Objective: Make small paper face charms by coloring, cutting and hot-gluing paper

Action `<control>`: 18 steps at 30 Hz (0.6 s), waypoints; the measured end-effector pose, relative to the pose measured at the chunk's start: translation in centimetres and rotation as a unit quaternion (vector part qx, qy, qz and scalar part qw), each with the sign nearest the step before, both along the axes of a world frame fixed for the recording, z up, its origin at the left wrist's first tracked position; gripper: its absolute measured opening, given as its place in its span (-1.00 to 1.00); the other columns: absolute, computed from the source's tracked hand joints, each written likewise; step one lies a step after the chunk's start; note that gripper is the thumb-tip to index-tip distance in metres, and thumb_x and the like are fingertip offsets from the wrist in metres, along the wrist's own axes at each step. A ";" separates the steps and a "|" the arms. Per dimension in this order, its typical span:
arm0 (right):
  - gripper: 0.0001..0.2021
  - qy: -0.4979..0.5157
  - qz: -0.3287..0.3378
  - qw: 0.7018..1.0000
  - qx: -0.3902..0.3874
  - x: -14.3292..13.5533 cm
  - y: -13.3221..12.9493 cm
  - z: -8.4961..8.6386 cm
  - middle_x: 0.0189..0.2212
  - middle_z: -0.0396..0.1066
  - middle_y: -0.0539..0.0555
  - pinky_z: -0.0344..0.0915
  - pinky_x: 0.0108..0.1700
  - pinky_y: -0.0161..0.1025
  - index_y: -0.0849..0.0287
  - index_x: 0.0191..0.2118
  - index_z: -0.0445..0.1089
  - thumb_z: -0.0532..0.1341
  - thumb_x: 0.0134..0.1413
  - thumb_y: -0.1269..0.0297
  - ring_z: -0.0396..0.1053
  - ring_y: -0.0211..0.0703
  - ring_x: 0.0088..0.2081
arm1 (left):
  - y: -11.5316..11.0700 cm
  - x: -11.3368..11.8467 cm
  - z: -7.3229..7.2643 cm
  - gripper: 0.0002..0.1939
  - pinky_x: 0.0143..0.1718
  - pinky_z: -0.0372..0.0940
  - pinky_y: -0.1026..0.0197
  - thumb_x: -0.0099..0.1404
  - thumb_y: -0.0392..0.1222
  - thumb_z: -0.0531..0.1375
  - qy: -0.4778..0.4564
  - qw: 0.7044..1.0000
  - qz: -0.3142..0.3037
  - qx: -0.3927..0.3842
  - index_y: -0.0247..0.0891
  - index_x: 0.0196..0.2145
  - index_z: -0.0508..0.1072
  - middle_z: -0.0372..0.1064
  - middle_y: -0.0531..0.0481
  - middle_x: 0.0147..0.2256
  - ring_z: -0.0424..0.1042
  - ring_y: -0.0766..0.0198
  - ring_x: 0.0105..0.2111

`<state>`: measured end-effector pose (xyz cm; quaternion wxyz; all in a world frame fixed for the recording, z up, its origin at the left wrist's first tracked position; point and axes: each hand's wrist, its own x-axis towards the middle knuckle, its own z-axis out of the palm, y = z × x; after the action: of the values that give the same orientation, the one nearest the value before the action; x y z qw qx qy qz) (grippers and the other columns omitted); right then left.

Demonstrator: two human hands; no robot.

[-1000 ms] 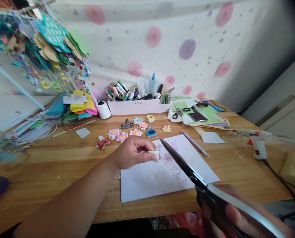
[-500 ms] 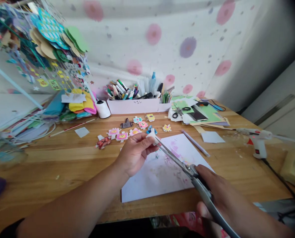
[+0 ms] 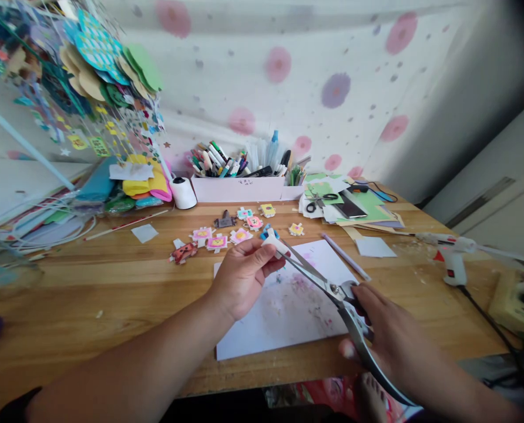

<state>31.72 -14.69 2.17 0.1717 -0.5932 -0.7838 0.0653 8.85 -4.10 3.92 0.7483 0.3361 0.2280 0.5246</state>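
My left hand (image 3: pixel 243 275) pinches a small white paper piece (image 3: pixel 274 241) above a stained white sheet (image 3: pixel 288 311) on the wooden table (image 3: pixel 112 282). My right hand (image 3: pixel 388 332) grips large grey scissors (image 3: pixel 328 288). Their blades are parted a little, with the tips at the paper piece. Several small coloured cut-out figures (image 3: pixel 239 230) lie just beyond my left hand.
A white box of pens and markers (image 3: pixel 239 176) stands at the back. A paper stack with black scissors and a phone (image 3: pixel 345 202) lies back right. A glue gun (image 3: pixel 451 258) and its cord sit at the right. Hanging paper decorations (image 3: pixel 90 76) fill the upper left. A lilac pencil (image 3: pixel 345 255) lies beside the sheet.
The scissors moved from low right up to the paper piece. My left hand lifted and turned the piece toward the blades. Since half a second ago little has shifted.
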 end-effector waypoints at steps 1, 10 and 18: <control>-0.54 0.002 0.000 1.000 -0.002 -0.1 0.0 0.0 -0.26 0.40 0.29 0.36 -0.30 -0.05 0.28 -0.11 0.25 0.23 -0.02 0.01 0.43 0.10 -0.28 | 0.0 0.0 0.0 -0.83 -0.25 0.40 0.25 -0.01 -0.23 0.43 0.003 1.000 0.002 0.000 -0.33 -0.51 0.52 0.52 -0.01 -0.47 0.49 0.31 -0.39; -0.65 0.020 -0.003 0.997 -0.071 -0.6 0.2 0.6 -0.29 0.36 0.21 0.28 -0.27 -0.05 0.21 -0.21 0.24 0.23 -0.02 0.05 0.37 0.05 -0.30 | -0.2 0.4 0.0 -0.84 -0.30 0.40 0.28 -0.05 -0.24 0.45 0.001 1.000 0.008 -0.004 -0.30 -0.53 0.55 0.52 0.03 -0.49 0.47 0.34 -0.42; -0.67 0.047 0.005 0.995 -0.092 -0.8 0.2 0.8 -0.31 0.36 0.16 0.23 -0.33 -0.13 0.18 -0.24 0.22 0.21 0.02 0.02 0.35 -0.04 -0.37 | -0.4 0.5 -0.1 -0.82 -0.33 0.41 0.28 -0.07 -0.21 0.45 0.014 1.000 0.025 -0.010 -0.31 -0.53 0.56 0.51 0.01 -0.50 0.47 0.33 -0.43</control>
<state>30.88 -14.48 2.99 0.1526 -0.5987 -0.7686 0.1659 9.37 -4.53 3.77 0.7348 0.3302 0.2518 0.5363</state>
